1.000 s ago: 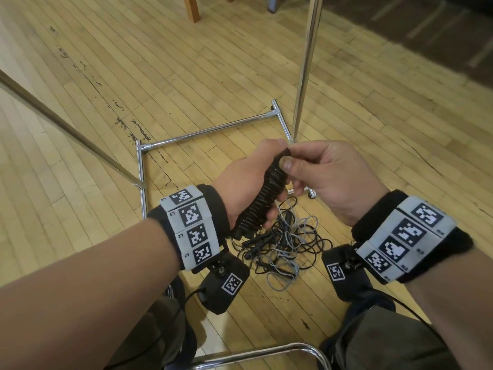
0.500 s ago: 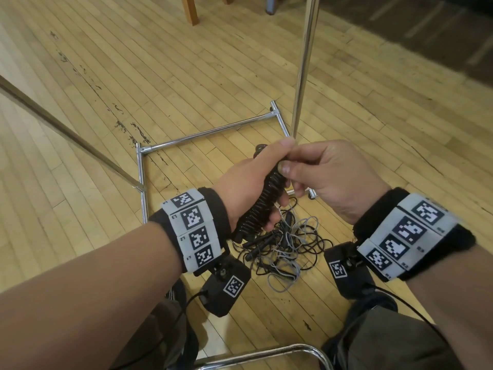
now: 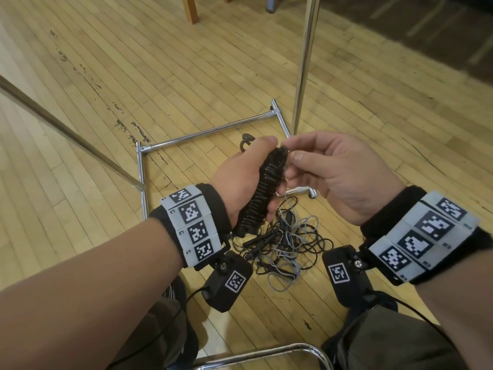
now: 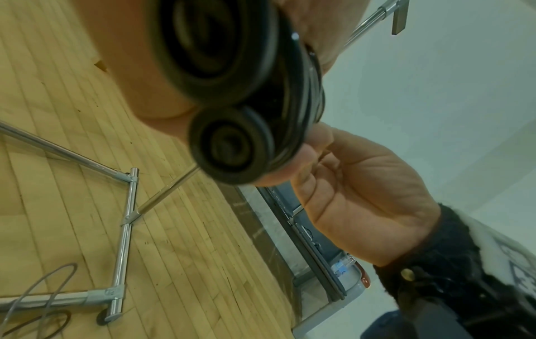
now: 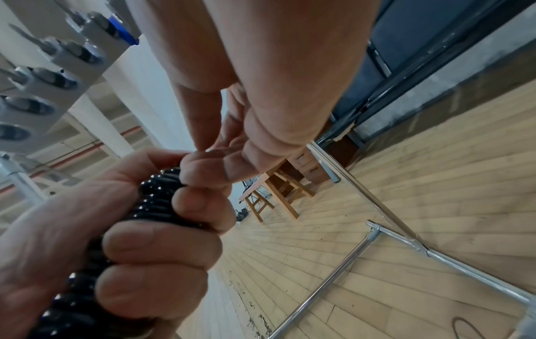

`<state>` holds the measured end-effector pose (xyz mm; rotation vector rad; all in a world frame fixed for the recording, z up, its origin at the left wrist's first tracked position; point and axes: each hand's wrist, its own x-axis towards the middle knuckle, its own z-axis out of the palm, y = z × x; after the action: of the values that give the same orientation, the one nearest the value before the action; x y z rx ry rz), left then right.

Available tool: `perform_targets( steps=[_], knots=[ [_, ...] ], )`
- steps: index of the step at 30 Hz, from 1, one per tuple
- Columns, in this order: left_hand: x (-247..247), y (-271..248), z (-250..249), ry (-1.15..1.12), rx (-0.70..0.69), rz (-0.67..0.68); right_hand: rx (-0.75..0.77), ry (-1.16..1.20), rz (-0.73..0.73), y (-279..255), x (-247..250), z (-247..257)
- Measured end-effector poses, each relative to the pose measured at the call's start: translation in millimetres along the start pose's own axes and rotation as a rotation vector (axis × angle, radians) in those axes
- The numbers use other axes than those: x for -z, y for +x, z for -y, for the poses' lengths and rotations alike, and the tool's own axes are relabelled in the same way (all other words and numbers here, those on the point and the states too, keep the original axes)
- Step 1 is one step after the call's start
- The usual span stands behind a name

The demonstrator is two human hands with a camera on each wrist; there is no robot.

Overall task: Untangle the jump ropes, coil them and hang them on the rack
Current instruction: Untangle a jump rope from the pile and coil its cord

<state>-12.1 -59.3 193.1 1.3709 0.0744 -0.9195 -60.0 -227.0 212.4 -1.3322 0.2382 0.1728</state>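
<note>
- Wood floor [image 3: 106, 76]: tangled ropes [image 3: 282, 247] inside rack base [image 3: 208, 132].
- L hand [image 3: 240, 180]: fist round coiled black rope [image 3: 262, 190].
- R hand [image 3: 336, 174]: thumb/forefinger pinching coil top end.

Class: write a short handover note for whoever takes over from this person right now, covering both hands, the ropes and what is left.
Left hand grips the coiled black rope, wound round its two handles.
Right hand pinches the coil's top end.
The tangled pile of black and grey ropes lies on the floor inside the rack base.
Done: one rope coiled.
Left: hang it on the rack, then untangle, coil and hang the rest.
</note>
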Motion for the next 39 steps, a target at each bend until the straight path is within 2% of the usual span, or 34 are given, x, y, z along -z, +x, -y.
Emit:
perform_targets(
  steps=[5,12,17,25,31,39],
  knots=[
    [-4,-2,-1,-0.013,-0.008,0.053,0.017,0.023,-0.003,0,1,0],
    [-8,-2,1,0.021,-0.067,0.028,0.034,0.002,-0.03,1,1,-5],
    [-8,-3,2,-0.043,0.027,0.081,0.036,-0.021,-0.051,1,-1,-10],
    [-6,-6,2,-0.347,0.158,0.282,0.031,-0.093,-0.026,0,3,-7],
    [-2,-5,0,-0.352,0.153,0.346,0.027,-0.126,-0.02,-2,0,-7],
    [-2,-5,-2,-0.302,0.162,0.312,0.084,-0.17,-0.063,-4,-2,-6]
  ],
)
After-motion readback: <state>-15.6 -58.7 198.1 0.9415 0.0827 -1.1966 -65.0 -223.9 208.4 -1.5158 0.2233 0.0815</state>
